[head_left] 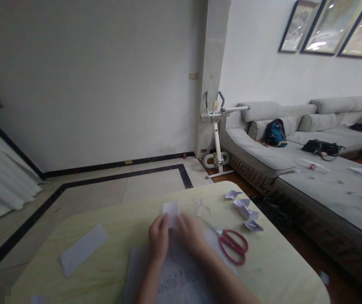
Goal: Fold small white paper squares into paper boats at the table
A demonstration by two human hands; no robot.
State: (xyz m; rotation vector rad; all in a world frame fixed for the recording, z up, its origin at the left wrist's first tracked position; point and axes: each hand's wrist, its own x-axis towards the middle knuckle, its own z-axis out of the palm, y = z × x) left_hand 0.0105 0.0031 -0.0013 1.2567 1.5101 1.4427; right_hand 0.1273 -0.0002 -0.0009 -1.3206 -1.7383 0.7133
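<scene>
My left hand (159,237) and my right hand (192,233) meet above the light wooden table (111,219), both pinching a small white piece of paper (171,211) between their fingertips. The paper looks partly folded and is blurred. Under my forearms lies a lined sheet of paper (181,278). Red-handled scissors (231,244) lie just right of my right hand, blades pointing toward the paper.
A white paper strip (83,249) lies at the table's left. Several small folded paper pieces (246,210) sit near the right far edge. A grey sofa (310,169) with bags stands to the right, an exercise bike (215,135) by the wall.
</scene>
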